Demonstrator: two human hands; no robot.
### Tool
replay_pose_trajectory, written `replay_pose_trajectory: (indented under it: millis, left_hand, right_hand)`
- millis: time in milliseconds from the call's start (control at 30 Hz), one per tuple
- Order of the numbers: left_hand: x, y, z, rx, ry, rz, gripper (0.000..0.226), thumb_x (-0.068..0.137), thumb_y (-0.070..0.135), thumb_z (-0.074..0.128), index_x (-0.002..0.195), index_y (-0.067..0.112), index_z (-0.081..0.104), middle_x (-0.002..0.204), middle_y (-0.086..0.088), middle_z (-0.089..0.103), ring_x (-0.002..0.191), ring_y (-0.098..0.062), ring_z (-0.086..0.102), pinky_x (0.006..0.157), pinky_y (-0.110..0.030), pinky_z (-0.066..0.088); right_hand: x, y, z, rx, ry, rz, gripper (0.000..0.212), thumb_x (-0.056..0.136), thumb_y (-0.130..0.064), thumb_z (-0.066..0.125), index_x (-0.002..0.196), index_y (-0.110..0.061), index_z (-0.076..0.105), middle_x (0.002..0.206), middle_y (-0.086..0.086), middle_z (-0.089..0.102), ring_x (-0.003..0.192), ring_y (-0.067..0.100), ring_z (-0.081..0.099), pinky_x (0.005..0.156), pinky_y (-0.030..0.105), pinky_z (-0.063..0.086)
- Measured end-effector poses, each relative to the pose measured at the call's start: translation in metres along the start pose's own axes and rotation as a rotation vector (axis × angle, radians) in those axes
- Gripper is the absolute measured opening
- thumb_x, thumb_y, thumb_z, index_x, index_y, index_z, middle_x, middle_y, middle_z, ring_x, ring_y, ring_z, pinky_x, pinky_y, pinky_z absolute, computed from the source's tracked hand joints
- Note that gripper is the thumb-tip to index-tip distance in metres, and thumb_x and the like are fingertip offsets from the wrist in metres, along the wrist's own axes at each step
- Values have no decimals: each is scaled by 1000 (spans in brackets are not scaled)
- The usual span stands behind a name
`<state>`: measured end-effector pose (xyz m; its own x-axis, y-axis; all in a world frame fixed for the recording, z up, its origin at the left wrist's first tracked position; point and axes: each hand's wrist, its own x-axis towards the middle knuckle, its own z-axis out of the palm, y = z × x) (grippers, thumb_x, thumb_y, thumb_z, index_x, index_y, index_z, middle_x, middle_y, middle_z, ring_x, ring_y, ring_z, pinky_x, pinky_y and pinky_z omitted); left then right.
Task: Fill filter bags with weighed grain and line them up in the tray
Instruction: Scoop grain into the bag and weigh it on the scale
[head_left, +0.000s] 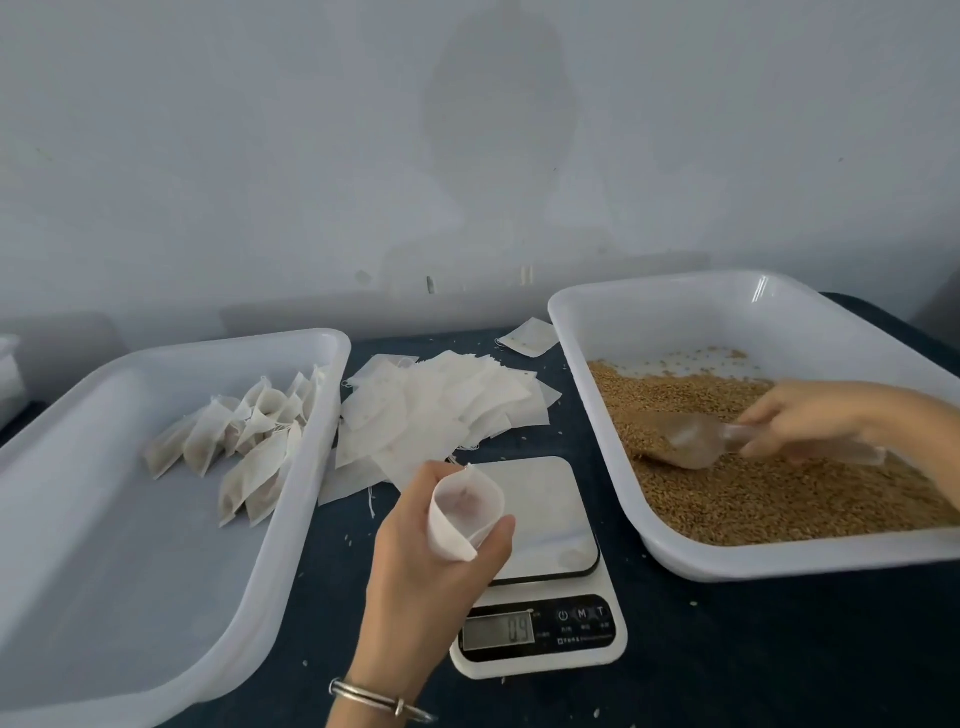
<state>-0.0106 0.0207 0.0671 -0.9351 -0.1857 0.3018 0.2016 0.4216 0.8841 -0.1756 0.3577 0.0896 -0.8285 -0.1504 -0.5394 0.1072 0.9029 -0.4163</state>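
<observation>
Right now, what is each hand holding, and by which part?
The left hand holds an open filter bag by its lower sides, mouth up. The right hand grips the clear scoop by its handle, bowl in the grain.

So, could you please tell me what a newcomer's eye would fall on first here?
Probably the large white plastic tray on the right, heaped with golden-brown grain, where the right hand holds a clear plastic scoop. Next, the left hand holding an open white filter bag over the white digital scale. Filled bags lie in the left tray.
</observation>
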Motion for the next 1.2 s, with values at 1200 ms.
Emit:
replay_pose_trajectory:
  millis: [1200]
  left_hand:
    - [10, 17, 11, 143, -187, -21, 34, 74, 18, 67, 92, 32, 43, 84, 9, 57, 73, 1, 52, 55, -11, 42]
  right_hand:
    - [-116, -117, -26, -201, -112, -405, 45, 51, -74, 66, 94, -63, 63, 90, -18, 72, 81, 16, 69, 81, 28, 54]
